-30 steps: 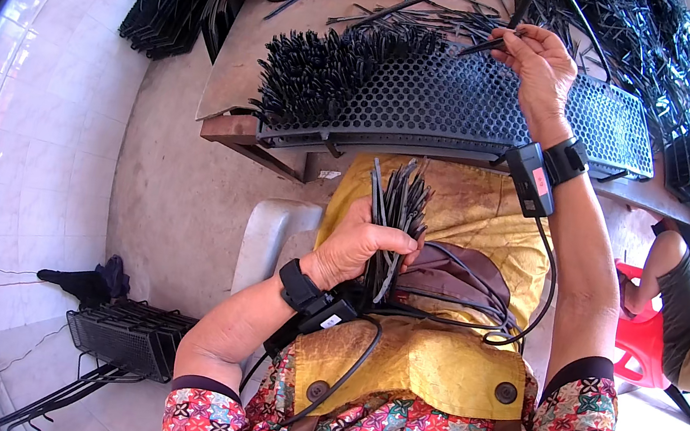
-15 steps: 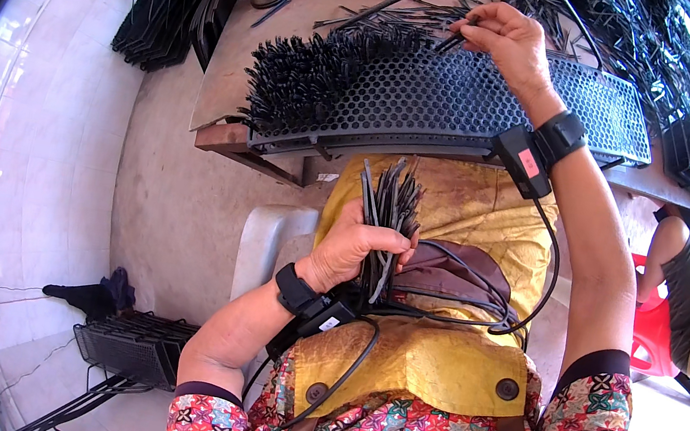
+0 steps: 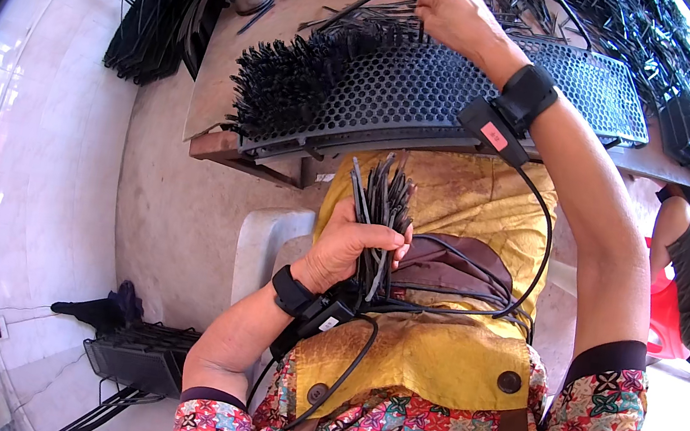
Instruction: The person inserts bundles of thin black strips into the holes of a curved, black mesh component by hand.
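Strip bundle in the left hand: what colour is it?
The strip bundle is black to dark grey, best seen in the head view.

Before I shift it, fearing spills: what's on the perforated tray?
Black strips stand packed at the left of the tray; its surface beneath them and anything behind the right hand are hidden.
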